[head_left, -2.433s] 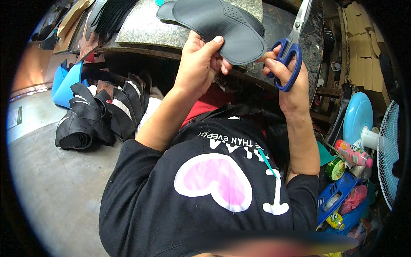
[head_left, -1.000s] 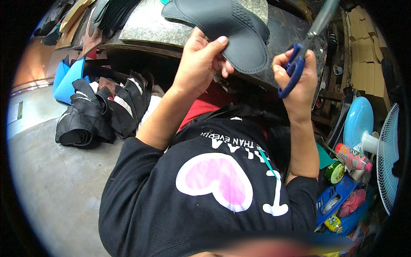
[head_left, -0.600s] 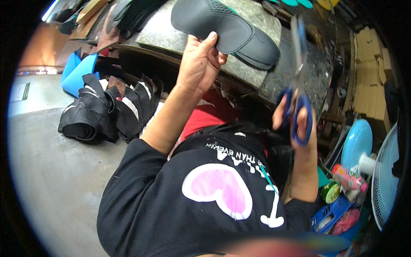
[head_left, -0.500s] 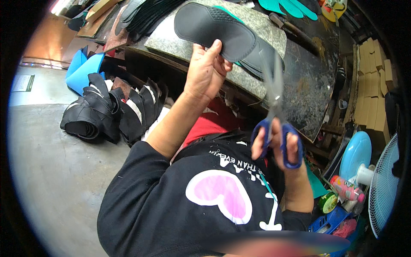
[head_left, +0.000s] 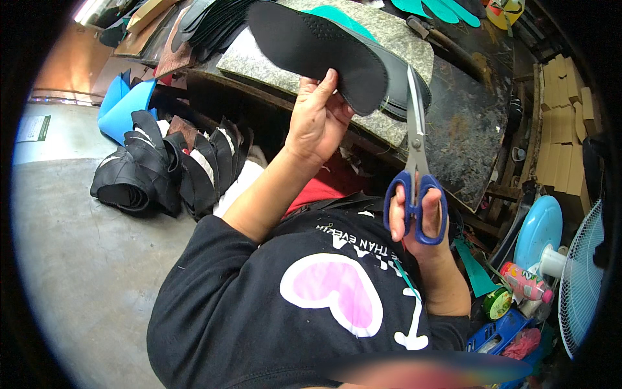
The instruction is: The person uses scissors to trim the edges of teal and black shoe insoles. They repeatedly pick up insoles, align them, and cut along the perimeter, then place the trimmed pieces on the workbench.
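Note:
My left hand pinches a black insole by its near edge, thumb on top and fingers underneath. The insole is held tilted over a speckled stone slab. More dark insoles lie behind it on the slab, partly covered. A pair of scissors with blue handles is in my right hand, my fingers through the loops. Its blades are nearly closed, point away from me and stand apart from the insole.
A stack of black sheets lies on the workbench at the back left. A hammer and teal insole shapes are at the back. Black rolled scraps sit left; a fan stands right.
The insole has shifted slightly left and away and changed its tilt, with more teal showing behind it. The scissors, blurred before, now appear sharp and more upright.

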Demonstrator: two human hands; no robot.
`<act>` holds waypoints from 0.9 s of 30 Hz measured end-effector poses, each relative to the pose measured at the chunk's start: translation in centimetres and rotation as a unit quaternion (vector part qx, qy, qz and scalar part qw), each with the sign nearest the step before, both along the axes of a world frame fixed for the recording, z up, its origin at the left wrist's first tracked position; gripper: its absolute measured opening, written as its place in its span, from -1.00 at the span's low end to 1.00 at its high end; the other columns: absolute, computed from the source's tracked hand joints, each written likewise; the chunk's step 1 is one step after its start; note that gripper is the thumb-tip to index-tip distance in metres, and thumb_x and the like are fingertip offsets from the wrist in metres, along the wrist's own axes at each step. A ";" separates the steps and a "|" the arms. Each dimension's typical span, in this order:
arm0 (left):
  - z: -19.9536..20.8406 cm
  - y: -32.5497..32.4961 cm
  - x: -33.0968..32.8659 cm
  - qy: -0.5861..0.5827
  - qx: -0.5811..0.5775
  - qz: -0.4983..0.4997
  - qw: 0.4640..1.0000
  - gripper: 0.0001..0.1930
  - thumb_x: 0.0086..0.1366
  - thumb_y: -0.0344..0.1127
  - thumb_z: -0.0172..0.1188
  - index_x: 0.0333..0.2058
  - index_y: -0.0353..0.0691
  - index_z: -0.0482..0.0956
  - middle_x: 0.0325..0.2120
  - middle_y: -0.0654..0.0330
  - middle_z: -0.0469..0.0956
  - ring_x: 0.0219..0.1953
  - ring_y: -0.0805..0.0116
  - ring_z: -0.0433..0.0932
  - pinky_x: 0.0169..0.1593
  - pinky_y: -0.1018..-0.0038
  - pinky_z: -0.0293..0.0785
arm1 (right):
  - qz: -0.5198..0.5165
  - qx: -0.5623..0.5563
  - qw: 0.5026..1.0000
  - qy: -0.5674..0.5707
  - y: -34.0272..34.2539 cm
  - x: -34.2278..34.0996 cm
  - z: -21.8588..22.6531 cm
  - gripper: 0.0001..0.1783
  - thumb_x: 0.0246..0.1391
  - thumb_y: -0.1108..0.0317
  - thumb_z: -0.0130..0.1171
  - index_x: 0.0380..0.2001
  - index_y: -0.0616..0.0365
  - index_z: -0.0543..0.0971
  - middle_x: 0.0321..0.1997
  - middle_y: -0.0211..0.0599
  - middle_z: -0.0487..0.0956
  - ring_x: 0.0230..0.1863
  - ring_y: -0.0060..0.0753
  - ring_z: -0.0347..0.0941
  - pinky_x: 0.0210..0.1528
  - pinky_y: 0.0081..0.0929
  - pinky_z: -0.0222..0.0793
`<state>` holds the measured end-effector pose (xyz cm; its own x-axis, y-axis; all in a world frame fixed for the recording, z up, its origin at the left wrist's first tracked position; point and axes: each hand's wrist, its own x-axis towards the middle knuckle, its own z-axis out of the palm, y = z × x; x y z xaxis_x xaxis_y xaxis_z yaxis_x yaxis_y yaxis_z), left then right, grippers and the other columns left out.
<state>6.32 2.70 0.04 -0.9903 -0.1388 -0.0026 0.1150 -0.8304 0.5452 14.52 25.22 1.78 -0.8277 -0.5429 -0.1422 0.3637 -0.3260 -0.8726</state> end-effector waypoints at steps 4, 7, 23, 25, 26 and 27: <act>-0.8 -1.3 -0.6 -0.006 0.138 -0.085 0.987 -0.85 0.48 -0.22 0.06 -0.11 -0.06 0.56 -0.20 0.28 0.64 -0.26 0.31 0.59 -0.37 0.49 0.44 | 0.101 -0.019 0.994 -0.033 1.1 -0.2 0.8 -0.06 -0.04 -0.57 0.10 -0.18 0.25 0.43 -0.50 -0.25 0.52 -0.52 -0.42 0.55 -0.40 -0.62 0.41; -1.3 -1.9 -0.8 0.053 0.156 -0.138 0.977 -0.81 0.50 -0.19 0.02 -0.05 -0.06 0.55 -0.18 0.25 0.63 -0.13 0.32 0.59 -0.22 0.40 0.57 | 0.153 0.013 0.987 -0.038 0.9 0.1 1.5 -0.01 -0.11 -0.59 0.17 -0.19 0.29 0.40 -0.43 -0.25 0.50 -0.42 -0.41 0.58 -0.33 -0.57 0.45; 0.2 -6.2 -0.5 0.037 -0.378 -0.014 0.925 -0.42 0.10 -0.64 -0.04 0.17 -0.34 0.38 0.07 0.14 0.50 0.17 0.33 0.43 0.31 0.44 0.22 | -0.272 0.151 0.918 0.246 4.2 -7.1 -2.9 -0.54 0.27 0.00 0.22 -0.16 0.21 0.40 -0.50 -0.35 0.52 -0.51 -0.53 0.48 -0.40 -0.65 0.33; 0.5 -8.7 -1.8 -0.002 -0.557 0.027 0.830 -0.41 0.10 -0.65 -0.08 0.18 -0.38 0.36 0.08 0.10 0.48 0.19 0.30 0.43 0.30 0.43 0.25 | -0.256 0.180 0.923 0.223 5.0 -8.3 -4.4 -0.63 0.30 0.09 0.17 -0.16 0.20 0.40 -0.46 -0.39 0.51 -0.49 -0.54 0.48 -0.40 -0.66 0.33; 0.6 -10.1 -2.4 0.022 -0.606 0.078 0.791 -0.42 0.10 -0.65 -0.08 0.17 -0.39 0.36 0.06 0.07 0.49 0.19 0.28 0.44 0.29 0.41 0.28 | -0.261 0.132 0.944 0.152 5.5 -8.7 -4.8 -0.62 0.31 0.06 0.16 -0.17 0.18 0.41 -0.47 -0.41 0.50 -0.50 -0.56 0.47 -0.40 -0.67 0.31; 0.9 -11.6 -3.0 -0.008 -0.664 0.117 0.739 -0.43 0.10 -0.65 -0.09 0.17 -0.41 0.36 0.05 0.04 0.50 0.19 0.27 0.45 0.27 0.39 0.31 | -0.274 0.142 0.936 0.170 5.6 -8.9 -5.3 -0.58 0.31 -0.02 0.15 -0.20 0.15 0.42 -0.53 -0.44 0.47 -0.52 -0.58 0.46 -0.41 -0.68 0.29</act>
<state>3.27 -8.86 0.89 -0.9402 -0.1972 0.2776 0.1548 0.4783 0.8644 5.59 30.85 -3.50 -0.9943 -0.0047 0.1063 -0.1050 -0.1187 -0.9874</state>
